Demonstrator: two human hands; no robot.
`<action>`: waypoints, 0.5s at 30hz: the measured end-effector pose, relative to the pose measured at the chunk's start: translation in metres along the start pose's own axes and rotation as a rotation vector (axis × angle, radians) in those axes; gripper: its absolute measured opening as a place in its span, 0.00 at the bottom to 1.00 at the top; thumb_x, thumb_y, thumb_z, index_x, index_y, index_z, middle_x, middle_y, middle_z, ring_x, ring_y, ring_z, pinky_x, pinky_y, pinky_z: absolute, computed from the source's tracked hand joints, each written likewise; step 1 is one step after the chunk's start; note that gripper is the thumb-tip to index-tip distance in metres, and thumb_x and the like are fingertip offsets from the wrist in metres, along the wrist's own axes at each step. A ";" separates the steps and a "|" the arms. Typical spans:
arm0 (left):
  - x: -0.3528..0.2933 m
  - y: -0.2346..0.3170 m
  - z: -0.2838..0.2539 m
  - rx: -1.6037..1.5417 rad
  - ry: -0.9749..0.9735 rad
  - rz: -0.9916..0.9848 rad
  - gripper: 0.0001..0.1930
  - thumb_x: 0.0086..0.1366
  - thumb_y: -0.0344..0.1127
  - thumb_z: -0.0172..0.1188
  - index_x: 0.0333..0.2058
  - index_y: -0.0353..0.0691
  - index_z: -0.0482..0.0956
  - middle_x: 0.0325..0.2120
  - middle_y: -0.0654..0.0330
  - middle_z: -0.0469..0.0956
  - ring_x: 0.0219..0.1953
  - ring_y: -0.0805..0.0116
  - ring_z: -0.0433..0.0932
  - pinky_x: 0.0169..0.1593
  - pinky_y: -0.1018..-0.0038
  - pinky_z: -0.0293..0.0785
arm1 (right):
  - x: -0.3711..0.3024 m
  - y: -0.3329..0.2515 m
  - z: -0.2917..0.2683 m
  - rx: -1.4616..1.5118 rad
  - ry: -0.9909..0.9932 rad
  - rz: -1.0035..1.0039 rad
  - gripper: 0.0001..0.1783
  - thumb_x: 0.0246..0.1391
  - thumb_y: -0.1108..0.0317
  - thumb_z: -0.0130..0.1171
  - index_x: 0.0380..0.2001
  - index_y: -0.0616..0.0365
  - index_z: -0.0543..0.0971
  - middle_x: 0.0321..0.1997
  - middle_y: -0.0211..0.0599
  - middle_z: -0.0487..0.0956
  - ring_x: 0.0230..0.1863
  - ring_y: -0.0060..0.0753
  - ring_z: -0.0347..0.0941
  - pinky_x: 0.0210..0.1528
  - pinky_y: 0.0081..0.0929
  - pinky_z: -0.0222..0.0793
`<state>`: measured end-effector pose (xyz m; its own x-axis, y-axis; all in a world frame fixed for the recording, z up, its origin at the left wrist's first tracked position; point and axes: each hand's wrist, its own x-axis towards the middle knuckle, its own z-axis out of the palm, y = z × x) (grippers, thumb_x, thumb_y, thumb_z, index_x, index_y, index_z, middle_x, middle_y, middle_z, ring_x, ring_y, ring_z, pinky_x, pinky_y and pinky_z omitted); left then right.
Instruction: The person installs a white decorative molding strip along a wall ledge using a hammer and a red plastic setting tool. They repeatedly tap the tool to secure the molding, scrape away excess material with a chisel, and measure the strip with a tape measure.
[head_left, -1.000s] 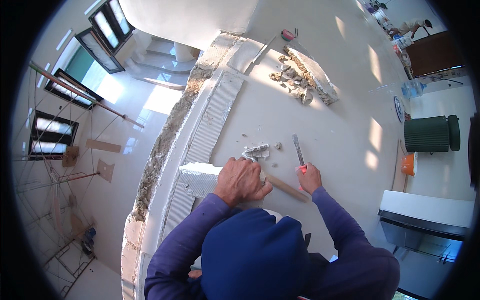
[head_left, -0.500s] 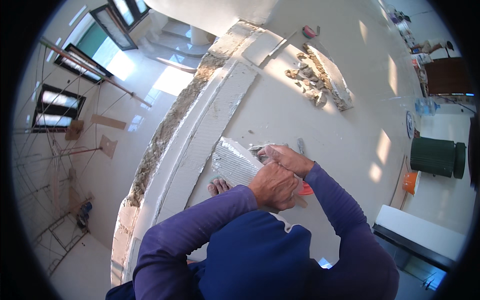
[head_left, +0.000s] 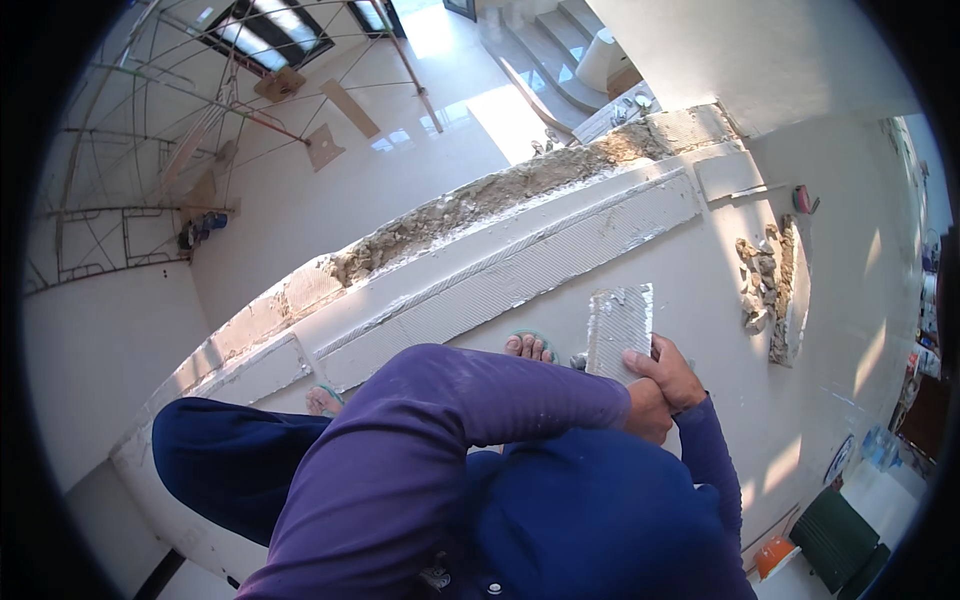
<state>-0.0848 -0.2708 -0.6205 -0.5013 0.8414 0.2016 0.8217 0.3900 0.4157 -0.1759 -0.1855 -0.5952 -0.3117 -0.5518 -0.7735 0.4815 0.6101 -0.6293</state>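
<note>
A short tile piece (head_left: 618,325), its face coated in white ridged adhesive, stands tilted up in front of me. My right hand (head_left: 678,375) grips its lower right edge, thumb on the coated face and fingers behind. My left hand (head_left: 648,410) is closed just below, against the right hand; whatever it may hold is hidden. The left forearm crosses the tile's lower left side. Beyond lies a long strip of combed adhesive (head_left: 520,270) beside a smooth pale band (head_left: 450,245) along the ledge.
Rough broken masonry (head_left: 480,205) edges the drop to a lower floor with scaffolding (head_left: 220,110). Rubble (head_left: 758,280) and a broken slab (head_left: 795,300) lie right, near a red tape measure (head_left: 802,199). My feet (head_left: 530,346) are close to the strip. An orange bucket (head_left: 775,556) stands lower right.
My view has turned, and the surroundings have shifted in it. The tile piece is now raised more upright, with the right hand on its lower right edge and the left hand lower.
</note>
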 end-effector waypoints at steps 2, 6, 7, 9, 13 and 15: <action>0.001 0.000 -0.002 0.002 -0.016 0.001 0.12 0.58 0.45 0.61 0.29 0.46 0.89 0.31 0.61 0.87 0.40 0.62 0.85 0.43 0.60 0.77 | 0.000 0.008 -0.005 0.051 0.019 -0.042 0.32 0.61 0.61 0.67 0.59 0.73 0.71 0.51 0.49 0.81 0.50 0.32 0.80 0.55 0.31 0.77; -0.001 -0.004 -0.037 0.059 0.124 0.092 0.11 0.63 0.42 0.58 0.28 0.46 0.87 0.33 0.63 0.84 0.43 0.66 0.82 0.48 0.64 0.76 | -0.014 0.013 -0.028 0.067 0.179 -0.132 0.29 0.61 0.62 0.65 0.58 0.72 0.72 0.51 0.44 0.81 0.48 0.30 0.79 0.54 0.29 0.75; 0.005 -0.009 -0.037 0.104 0.337 0.186 0.11 0.63 0.40 0.58 0.28 0.45 0.87 0.32 0.64 0.83 0.42 0.66 0.81 0.49 0.65 0.75 | -0.016 0.017 -0.045 0.054 0.229 -0.155 0.29 0.61 0.62 0.65 0.58 0.72 0.73 0.51 0.43 0.81 0.48 0.29 0.79 0.54 0.29 0.75; -0.001 -0.015 -0.038 0.147 0.614 0.223 0.09 0.63 0.37 0.58 0.27 0.44 0.84 0.30 0.64 0.80 0.41 0.67 0.79 0.49 0.66 0.75 | -0.015 0.019 -0.071 0.035 0.335 -0.231 0.29 0.61 0.62 0.65 0.58 0.71 0.73 0.50 0.41 0.81 0.46 0.28 0.79 0.53 0.28 0.74; -0.048 -0.034 -0.035 0.075 0.611 -0.035 0.09 0.61 0.36 0.59 0.24 0.43 0.79 0.27 0.64 0.75 0.38 0.67 0.78 0.46 0.67 0.73 | -0.015 0.004 -0.141 -0.136 0.471 -0.240 0.30 0.61 0.60 0.66 0.58 0.72 0.73 0.48 0.41 0.82 0.44 0.30 0.80 0.52 0.29 0.76; -0.091 -0.048 -0.026 0.037 0.493 -0.148 0.10 0.61 0.38 0.60 0.22 0.43 0.78 0.26 0.63 0.75 0.36 0.66 0.78 0.43 0.66 0.73 | -0.013 -0.005 -0.173 -0.241 0.510 -0.176 0.30 0.60 0.59 0.67 0.57 0.72 0.73 0.48 0.42 0.83 0.44 0.32 0.81 0.51 0.29 0.78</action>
<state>-0.0855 -0.3761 -0.6361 -0.6742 0.5033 0.5406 0.7366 0.5121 0.4418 -0.3161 -0.0832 -0.5955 -0.7534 -0.3495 -0.5570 0.2057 0.6793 -0.7044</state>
